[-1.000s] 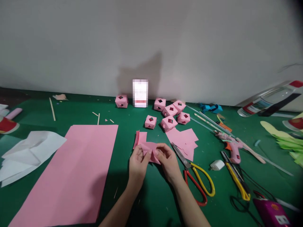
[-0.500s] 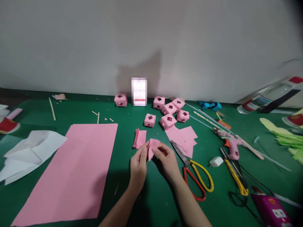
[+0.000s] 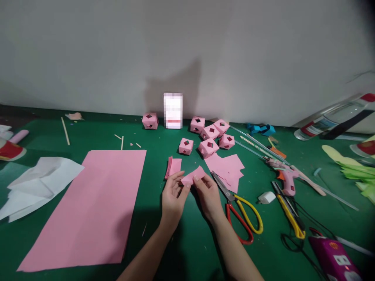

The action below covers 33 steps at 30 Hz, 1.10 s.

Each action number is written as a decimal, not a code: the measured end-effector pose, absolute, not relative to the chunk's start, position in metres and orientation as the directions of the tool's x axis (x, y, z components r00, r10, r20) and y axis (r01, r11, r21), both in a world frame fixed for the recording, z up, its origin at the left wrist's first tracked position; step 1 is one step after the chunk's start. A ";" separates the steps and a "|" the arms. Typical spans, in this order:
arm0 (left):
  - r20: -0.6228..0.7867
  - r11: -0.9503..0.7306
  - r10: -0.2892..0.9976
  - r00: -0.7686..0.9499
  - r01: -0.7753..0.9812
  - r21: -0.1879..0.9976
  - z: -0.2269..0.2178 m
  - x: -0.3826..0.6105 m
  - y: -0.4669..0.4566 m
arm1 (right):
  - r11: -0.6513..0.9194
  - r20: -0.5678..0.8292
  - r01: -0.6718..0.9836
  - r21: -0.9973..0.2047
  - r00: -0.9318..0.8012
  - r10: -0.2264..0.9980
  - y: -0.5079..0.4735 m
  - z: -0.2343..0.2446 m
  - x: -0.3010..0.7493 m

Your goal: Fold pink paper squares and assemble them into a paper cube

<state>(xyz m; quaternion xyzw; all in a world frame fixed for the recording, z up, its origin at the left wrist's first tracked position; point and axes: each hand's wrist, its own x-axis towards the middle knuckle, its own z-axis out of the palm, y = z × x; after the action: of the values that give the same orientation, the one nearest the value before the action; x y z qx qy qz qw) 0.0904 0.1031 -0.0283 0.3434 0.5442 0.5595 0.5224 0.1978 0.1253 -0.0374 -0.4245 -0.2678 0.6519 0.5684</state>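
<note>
Between my two hands is a small folded piece of pink paper (image 3: 193, 175), lifted off the green table. My right hand (image 3: 207, 192) pinches its right part between thumb and fingers. My left hand (image 3: 175, 198) grips the lower left corner near thumb and fingertips, its other fingers loosely curled. Just behind my left hand stands a stack of small folded pink papers (image 3: 173, 168). Right of my right hand lie scissors (image 3: 231, 197) with red and yellow handles, their blade tips over loose pink paper pieces (image 3: 227, 168).
Several pink paper cubes (image 3: 208, 147) with diamond holes sit at the back near a lit phone (image 3: 173, 111). Large pink sheets (image 3: 84, 210) and crumpled white paper (image 3: 43, 183) lie left. Rightward are a glue gun (image 3: 288, 181), yellow cutter (image 3: 290, 214), white plug (image 3: 266, 197) and purple power box (image 3: 334, 253).
The pink paper has turned from a pointed upright shape to a wider, slanted one. My left fingers have loosened and spread a little. The view has shifted slightly.
</note>
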 end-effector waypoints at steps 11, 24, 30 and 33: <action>-0.169 0.126 0.964 -0.205 -0.207 0.970 -0.027 0.089 0.103 | -0.226 -0.254 -0.475 -0.850 -0.004 0.967 0.125 -0.038 0.198; -0.186 0.148 0.966 -0.178 -0.204 0.968 -0.025 0.090 0.104 | -0.221 -0.257 -0.469 -0.855 0.013 0.966 0.126 -0.040 0.198; -0.184 0.145 0.969 -0.167 -0.223 0.964 -0.027 0.091 0.104 | -0.218 -0.251 -0.464 -0.859 0.008 0.968 0.125 -0.042 0.199; -0.175 0.138 0.972 -0.158 -0.224 0.965 -0.029 0.091 0.105 | -0.210 -0.236 -0.455 -0.865 -0.001 0.972 0.126 -0.044 0.200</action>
<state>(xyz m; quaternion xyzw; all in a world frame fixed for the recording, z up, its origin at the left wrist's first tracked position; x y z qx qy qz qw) 0.0914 0.1050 -0.0286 0.3565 0.5242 0.5514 0.5423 0.1996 0.1255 -0.0438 -0.4380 -0.2949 0.6429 0.5548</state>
